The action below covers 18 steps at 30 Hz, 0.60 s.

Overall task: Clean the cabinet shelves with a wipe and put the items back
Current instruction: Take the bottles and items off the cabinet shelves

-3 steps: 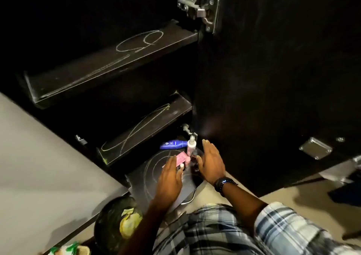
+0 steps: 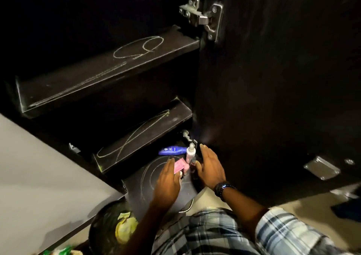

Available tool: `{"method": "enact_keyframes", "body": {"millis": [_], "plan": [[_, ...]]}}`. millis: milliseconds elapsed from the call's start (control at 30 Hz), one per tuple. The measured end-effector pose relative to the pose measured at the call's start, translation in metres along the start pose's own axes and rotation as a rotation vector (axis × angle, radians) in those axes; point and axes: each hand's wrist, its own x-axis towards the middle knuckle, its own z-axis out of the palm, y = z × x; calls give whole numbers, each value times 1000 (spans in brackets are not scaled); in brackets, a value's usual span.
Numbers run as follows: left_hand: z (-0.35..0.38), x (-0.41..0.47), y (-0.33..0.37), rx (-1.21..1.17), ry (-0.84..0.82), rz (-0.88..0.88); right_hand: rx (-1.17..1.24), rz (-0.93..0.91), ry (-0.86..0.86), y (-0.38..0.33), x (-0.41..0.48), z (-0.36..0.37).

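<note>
A dark cabinet stands open with an upper shelf and a middle shelf, both marked with chalk scribbles. On the bottom shelf, ringed with chalk circles, lie a blue bottle, a white pump bottle and a pink packet. My left hand reaches flat over the bottom shelf, fingers straight, its tips beside the pink packet. My right hand is held on edge with straight fingers just right of the small bottles. No wipe is visible.
The open cabinet door with its metal hinge fills the right side. A dark bin holding crumpled yellow-green waste stands at the lower left, next to a pale panel. My plaid-clad lap is at the bottom.
</note>
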Motion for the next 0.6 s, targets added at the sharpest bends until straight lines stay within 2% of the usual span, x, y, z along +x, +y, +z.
{"method": "enact_keyframes", "body": {"millis": [200, 333, 433, 500, 567, 600], "plan": [[5, 39, -10, 54, 6, -32, -33, -68, -99, 5, 49, 1], [5, 67, -21, 55, -66, -23, -77, -111, -220, -7, 73, 2], [12, 91, -28, 98, -31, -39, -144, -130, -290, -11, 85, 1], [27, 109, -47, 83, -57, -27, -172, -127, -328, -12, 91, 0], [50, 132, -80, 202, -193, 7, -194, -124, -352, -14, 93, 1], [60, 141, -91, 279, -200, 35, -204, -120, -359, -14, 93, 2]]}}
